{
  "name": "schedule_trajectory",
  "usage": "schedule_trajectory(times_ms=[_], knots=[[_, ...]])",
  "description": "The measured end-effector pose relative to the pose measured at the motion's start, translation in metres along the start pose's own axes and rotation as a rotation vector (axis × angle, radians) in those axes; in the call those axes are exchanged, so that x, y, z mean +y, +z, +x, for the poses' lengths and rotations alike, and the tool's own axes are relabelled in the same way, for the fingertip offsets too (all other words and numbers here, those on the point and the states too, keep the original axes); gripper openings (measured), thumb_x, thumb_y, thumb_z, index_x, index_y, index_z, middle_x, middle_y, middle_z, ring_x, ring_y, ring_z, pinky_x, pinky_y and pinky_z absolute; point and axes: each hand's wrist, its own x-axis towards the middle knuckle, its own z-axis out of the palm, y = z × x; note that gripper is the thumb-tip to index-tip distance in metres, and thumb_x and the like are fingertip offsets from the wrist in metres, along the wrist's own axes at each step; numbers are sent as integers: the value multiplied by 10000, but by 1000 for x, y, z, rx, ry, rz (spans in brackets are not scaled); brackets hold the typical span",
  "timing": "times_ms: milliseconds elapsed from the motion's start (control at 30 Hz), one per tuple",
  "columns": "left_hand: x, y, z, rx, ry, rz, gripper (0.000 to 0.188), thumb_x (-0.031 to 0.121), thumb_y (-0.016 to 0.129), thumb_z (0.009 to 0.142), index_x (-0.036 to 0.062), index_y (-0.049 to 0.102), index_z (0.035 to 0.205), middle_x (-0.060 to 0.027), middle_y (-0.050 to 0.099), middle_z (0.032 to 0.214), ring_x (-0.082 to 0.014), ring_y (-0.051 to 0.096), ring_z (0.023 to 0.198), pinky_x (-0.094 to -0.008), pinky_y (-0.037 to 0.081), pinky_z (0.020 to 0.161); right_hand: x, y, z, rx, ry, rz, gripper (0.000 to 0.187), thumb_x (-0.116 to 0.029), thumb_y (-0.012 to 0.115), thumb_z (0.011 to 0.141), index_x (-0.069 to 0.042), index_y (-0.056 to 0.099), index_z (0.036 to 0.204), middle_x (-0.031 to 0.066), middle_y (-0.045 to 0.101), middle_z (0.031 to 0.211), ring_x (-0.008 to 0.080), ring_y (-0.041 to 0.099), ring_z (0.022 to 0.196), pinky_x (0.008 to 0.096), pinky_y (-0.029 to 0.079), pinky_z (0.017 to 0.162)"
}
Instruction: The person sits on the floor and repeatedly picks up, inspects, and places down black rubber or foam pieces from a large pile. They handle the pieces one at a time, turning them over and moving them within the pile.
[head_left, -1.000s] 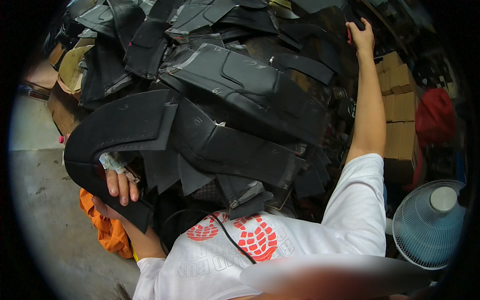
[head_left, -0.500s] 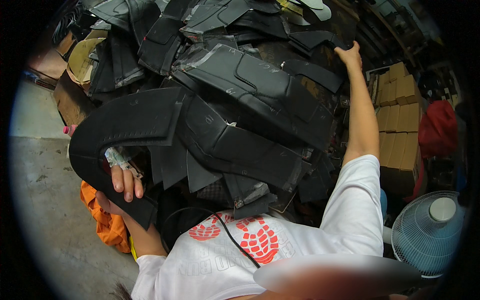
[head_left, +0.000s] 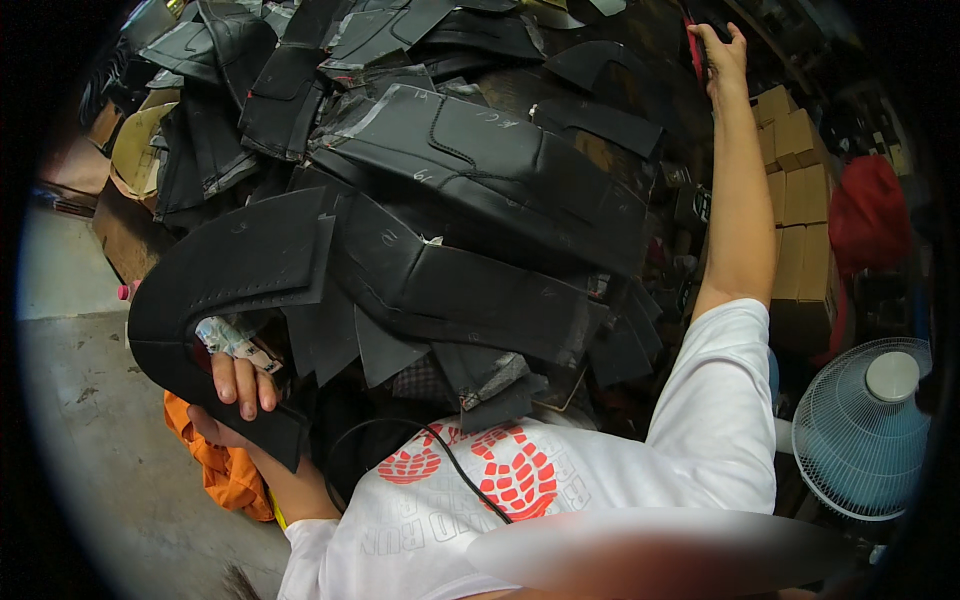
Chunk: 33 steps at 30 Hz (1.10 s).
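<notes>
My left hand grips the lower end of a curved black leather piece, its fingers coming through the inside of the curve. A row of small stitches or holes follows the piece's inner edge. Over at the far right, my right hand is raised with its arm outstretched. Its fingers pinch a slim red and dark thing whose kind I cannot make out. Between the hands lie large black leather panels with pale chalk-like marks. Another curved black piece rests beyond them, nearer the right hand.
A heap of black leather pieces covers the far side. Stacked brown boxes and a red cloth or bag stand at the right. A fan is close to my right side. Orange cloth hangs at the left.
My right hand has moved farther away and up, from beside a black piece, and now holds the slim red and dark thing. My left hand keeps its grip. The view has shifted slightly.
</notes>
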Motion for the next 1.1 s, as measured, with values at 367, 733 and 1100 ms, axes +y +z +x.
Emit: schedule_trajectory(times_ms=[367,733,1100], knots=[[5,2,-11,-18,43,-19,596,259,658,886,-7,419,1363,-32,514,895,-143,541,725,-336,465,699,-4,-4,-44,-90,-40,-45,952,-219,837,689,-39,276,1437,157,615,1079,227,640,889,301,539,701],[-28,14,-20,91,-36,-125,577,465,537,887,-78,538,1083,-130,533,824,-208,554,701,-409,535,698,-52,-50,-107,-325,-126,179,774,-77,719,810,-35,255,1427,182,637,1037,234,656,931,307,523,813],[-22,4,-20,140,-105,-248,599,489,551,875,-92,545,1019,-129,528,760,-218,579,750,-388,525,743,-106,-38,-141,-453,-188,229,724,-119,702,837,17,255,1389,212,614,1137,231,640,994,310,519,862]])
